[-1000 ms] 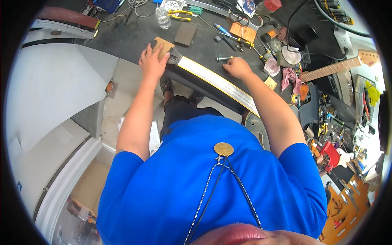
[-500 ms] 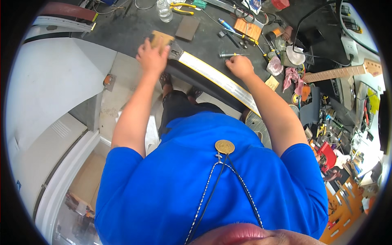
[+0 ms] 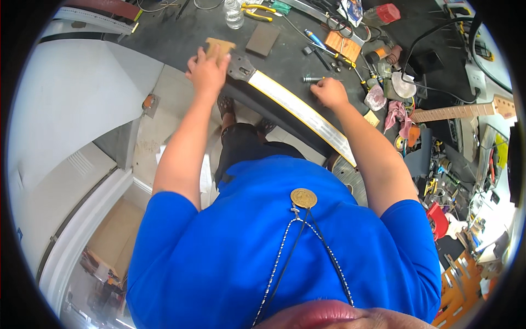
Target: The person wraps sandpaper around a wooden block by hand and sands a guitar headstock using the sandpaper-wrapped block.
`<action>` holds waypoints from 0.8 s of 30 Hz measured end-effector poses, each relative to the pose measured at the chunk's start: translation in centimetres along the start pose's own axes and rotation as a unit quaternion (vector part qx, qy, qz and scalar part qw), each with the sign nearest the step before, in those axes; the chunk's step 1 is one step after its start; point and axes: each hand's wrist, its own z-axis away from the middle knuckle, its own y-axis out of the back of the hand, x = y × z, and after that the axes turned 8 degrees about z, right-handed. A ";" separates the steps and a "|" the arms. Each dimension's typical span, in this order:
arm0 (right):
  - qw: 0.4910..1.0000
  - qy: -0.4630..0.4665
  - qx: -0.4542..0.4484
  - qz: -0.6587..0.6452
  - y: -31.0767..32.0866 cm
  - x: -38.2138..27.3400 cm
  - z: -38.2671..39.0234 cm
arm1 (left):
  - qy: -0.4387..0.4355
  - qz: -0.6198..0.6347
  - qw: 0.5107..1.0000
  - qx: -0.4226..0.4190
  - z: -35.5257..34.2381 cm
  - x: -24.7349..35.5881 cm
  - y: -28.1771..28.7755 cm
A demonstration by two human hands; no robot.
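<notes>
Far left of centre: clear see-through jar [image 3: 234,20], yellow-handled pliers [image 3: 261,16] just right. Far right: orange-brown rectangular wooden block [image 3: 345,46], red rounded container [image 3: 389,12]. Right side: crumpled pink cloth [image 3: 395,115], pale-brown wooden guitar neck [image 3: 455,113] beside it.

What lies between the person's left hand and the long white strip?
In the head view, a dark grey, slotted piece lies between the left hand and the white strip.
</notes>
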 end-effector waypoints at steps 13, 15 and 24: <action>0.999 -0.008 -0.018 -0.032 0.2 -0.1 -0.3 | -0.035 -0.053 0.997 -0.044 4.8 4.0 -0.3; 0.999 -0.014 -0.008 -0.038 0.1 0.1 -0.4 | -0.060 -0.034 0.996 -0.053 3.7 2.7 -0.1; 0.994 -0.088 -0.002 -0.068 1.2 -1.8 -1.3 | -0.048 -0.019 0.998 -0.030 3.2 2.3 -0.5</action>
